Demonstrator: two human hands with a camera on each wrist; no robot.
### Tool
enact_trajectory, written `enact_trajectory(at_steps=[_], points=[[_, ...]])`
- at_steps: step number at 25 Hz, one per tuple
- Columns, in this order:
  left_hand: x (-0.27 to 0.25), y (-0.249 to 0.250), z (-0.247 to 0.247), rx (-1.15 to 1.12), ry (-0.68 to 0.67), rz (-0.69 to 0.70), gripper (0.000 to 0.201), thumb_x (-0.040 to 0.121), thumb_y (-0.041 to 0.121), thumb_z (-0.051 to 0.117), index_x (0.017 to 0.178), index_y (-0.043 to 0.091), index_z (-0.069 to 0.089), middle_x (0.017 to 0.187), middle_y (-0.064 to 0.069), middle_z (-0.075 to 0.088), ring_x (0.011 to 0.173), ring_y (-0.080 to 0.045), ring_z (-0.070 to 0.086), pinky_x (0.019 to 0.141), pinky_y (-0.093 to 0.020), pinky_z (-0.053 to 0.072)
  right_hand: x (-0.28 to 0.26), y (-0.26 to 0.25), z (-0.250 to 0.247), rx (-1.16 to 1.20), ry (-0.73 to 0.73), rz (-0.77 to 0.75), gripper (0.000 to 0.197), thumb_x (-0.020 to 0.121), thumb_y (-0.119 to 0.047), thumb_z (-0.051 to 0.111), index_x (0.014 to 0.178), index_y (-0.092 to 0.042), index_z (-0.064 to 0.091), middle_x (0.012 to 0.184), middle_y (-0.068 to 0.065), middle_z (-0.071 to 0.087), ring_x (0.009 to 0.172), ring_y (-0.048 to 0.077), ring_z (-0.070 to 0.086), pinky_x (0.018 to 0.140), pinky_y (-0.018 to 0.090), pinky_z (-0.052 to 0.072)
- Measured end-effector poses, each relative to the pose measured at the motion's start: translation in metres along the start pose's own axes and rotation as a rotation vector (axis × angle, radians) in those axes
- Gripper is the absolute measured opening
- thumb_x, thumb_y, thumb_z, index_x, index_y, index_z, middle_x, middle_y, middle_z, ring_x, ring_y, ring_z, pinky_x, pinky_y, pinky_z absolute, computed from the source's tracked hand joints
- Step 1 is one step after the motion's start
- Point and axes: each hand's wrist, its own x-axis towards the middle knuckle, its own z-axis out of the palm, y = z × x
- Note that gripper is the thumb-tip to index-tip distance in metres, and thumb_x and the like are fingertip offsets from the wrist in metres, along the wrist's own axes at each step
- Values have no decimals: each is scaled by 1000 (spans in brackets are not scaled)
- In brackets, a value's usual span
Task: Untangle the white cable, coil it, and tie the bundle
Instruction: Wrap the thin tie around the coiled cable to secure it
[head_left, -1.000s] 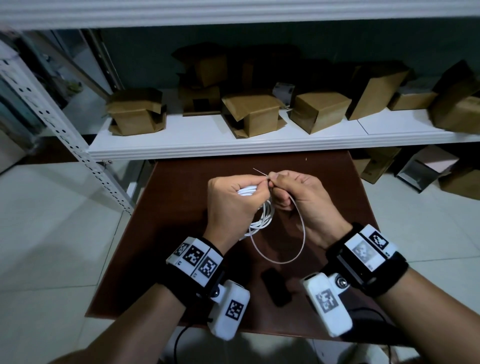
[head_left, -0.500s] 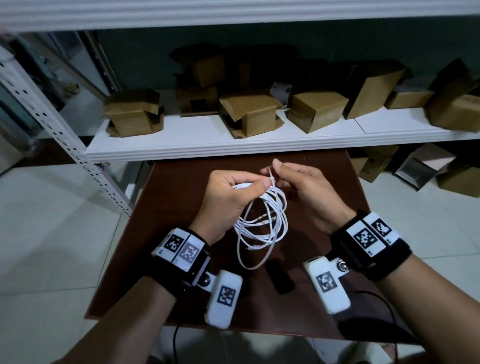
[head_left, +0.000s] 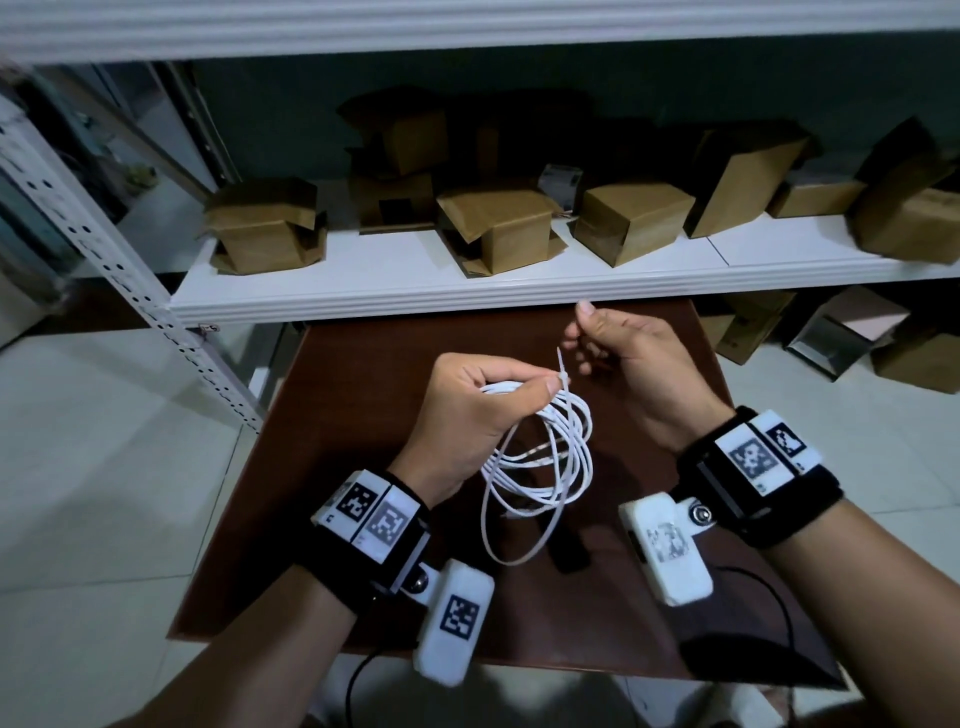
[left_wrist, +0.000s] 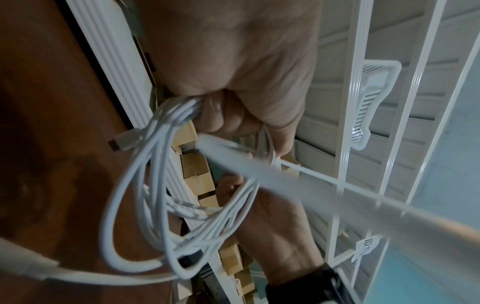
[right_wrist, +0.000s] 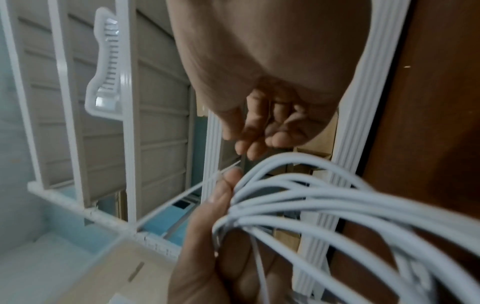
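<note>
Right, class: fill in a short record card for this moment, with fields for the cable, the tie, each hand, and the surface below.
cable: white cable, coiled in several loops, hanging from the left hand
tie: thin white zip tie at the top of the coil, its tail sticking up
left hand: left hand grips the top of the coil, thumb by the tie
right hand: right hand is off the coil; whether its fingers pinch anything is unclear
surface: brown table under the hands
background: cardboard boxes on a white shelf
</note>
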Motion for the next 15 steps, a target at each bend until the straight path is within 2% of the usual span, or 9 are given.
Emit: enact_trajectory(at_steps=[2, 4, 7, 11, 13, 15], points=[[1, -1, -1, -22, 15, -17, 9, 88, -2, 78, 95, -2, 83, 89, -12, 82, 84, -17, 76, 82, -29, 58, -7, 2, 6, -76, -128, 45, 39, 96, -41, 65, 87, -3, 69, 79, 15, 62, 64, 16, 54, 62, 25, 44], [2, -3, -1, -40, 18, -33, 9, 88, -2, 78, 96, -2, 83, 89, -13, 82, 84, -17, 76, 83, -28, 58, -13, 7, 14, -58, -193, 77, 38, 99, -37, 64, 85, -2, 66, 74, 16, 56, 62, 21, 52, 60, 31, 42], [3, -3, -1, -32, 18, -32, 9, 88, -1, 78, 95, 0, 83, 88, -12, 82, 83, -14, 76, 81, -26, 57, -12, 10, 15, 36, -181, 78, 33, 100, -28, 65, 77, -4, 62, 67, 11, 55, 59, 19, 50, 60, 30, 42], [6, -2, -6, -14, 31, -15, 8, 89, 0, 78, 95, 1, 84, 88, -11, 82, 83, -16, 76, 82, -27, 58, -11, 11, 11, 68, -221, 124, 31, 98, -28, 67, 75, -6, 65, 74, 14, 58, 64, 20, 56, 66, 30, 48], [5, -2, -7, -9, 21, -20, 8, 89, 0, 78, 94, 1, 84, 88, -12, 82, 83, -18, 76, 81, -30, 58, -11, 13, 12, 68, -208, 92, 27, 96, -23, 69, 79, -3, 64, 74, 13, 61, 64, 18, 57, 66, 28, 48], [4, -1, -8, -2, 20, -19, 8, 89, 0, 78, 94, 0, 83, 88, -13, 82, 84, -21, 76, 83, -33, 58, -10, 14, 14, 78, -157, 10, 23, 95, -15, 69, 80, 0, 62, 71, 9, 63, 61, 13, 56, 62, 22, 48]])
